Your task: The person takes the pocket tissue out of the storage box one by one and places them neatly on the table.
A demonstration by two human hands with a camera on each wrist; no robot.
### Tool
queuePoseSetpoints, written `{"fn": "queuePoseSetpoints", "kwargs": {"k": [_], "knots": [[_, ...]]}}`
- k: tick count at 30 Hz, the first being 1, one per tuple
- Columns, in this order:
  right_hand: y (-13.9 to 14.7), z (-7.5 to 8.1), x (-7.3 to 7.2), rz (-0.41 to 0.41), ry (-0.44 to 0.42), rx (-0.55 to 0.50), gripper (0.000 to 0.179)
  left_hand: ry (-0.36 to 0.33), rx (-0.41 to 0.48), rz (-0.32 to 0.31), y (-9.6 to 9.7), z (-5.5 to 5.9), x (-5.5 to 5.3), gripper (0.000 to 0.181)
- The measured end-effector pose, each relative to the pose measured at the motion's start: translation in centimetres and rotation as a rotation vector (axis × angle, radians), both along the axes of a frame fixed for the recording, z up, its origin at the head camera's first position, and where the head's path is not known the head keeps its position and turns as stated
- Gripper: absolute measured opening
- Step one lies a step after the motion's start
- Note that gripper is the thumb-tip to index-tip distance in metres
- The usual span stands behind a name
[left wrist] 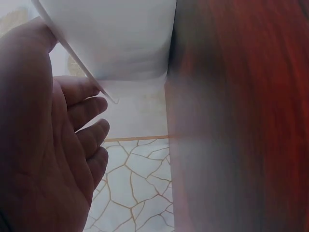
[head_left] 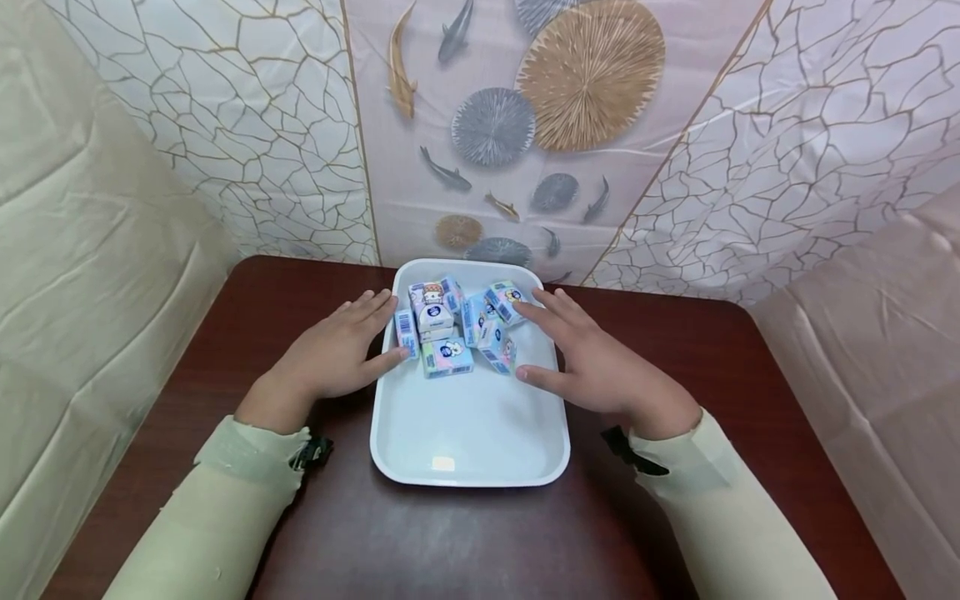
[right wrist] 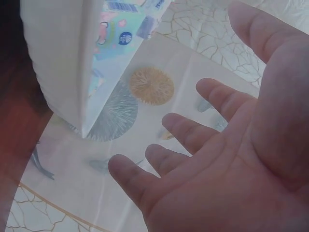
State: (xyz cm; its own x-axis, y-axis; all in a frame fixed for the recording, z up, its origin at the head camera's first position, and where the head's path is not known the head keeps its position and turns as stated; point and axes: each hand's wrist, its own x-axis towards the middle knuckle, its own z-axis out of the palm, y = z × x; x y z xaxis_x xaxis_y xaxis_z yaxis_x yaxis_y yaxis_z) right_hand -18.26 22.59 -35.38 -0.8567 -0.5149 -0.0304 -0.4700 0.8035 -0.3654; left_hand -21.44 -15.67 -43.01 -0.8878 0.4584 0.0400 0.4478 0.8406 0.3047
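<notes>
Small pale blue and pink packs [head_left: 447, 357] printed with cartoon figures lie heaped in the far half of a white tray [head_left: 468, 433]. Their exact kind cannot be told. My left hand [head_left: 333, 350] is at the tray's left rim, its fingers extended and thumb over the edge, near a pack [head_left: 406, 332] standing against that wall. In the left wrist view, the hand [left wrist: 53, 125] touches the rim. Across the tray, my right hand [head_left: 600, 354] spreads over the right rim beside another pack [head_left: 506, 302]. The right wrist view shows that palm [right wrist: 227, 154] holding nothing.
The tray stands on a dark reddish-brown table [head_left: 465, 546], close to its far edge. Behind it hangs a patterned cloth [head_left: 495, 192], and plain beige cloth [head_left: 877, 333] flanks the table on both sides.
</notes>
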Motion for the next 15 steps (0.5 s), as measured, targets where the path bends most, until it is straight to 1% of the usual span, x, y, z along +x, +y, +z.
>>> {"fn": "queuePoseSetpoints", "kwargs": {"k": [6, 15], "knots": [[-0.8, 0.5, -0.1, 0.012, 0.009, -0.003, 0.086, -0.010, 0.005, -0.006, 0.0, -0.3, 0.0, 0.093], [-1.8, 0.5, -0.5, 0.037, 0.008, 0.000, 0.085, 0.000, 0.004, -0.015, -0.1, -0.5, -0.1, 0.092]]}}
